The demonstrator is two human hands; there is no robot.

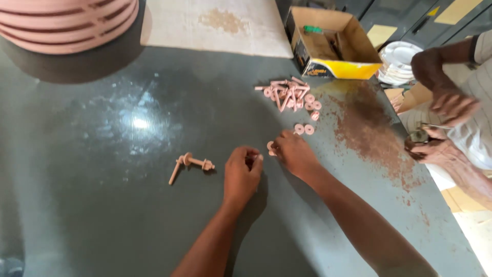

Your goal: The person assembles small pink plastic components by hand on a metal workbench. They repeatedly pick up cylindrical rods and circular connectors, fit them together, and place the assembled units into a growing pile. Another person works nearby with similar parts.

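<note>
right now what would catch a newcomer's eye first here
Two bare hands meet mid-table: the left hand curled shut, the right hand touching a small pink ring. Behind them lies a heap of pink bolts and washers, with an open cardboard box at the far edge.

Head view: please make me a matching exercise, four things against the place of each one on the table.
1 cardboard box
2 pile of pink pegs and washers
3 assembled pink pegs
4 rust-coloured stain

a left of the left hand
b far edge of the table
c right of the right hand
d just before the box

Pairs: 1-b, 2-d, 3-a, 4-c
</note>
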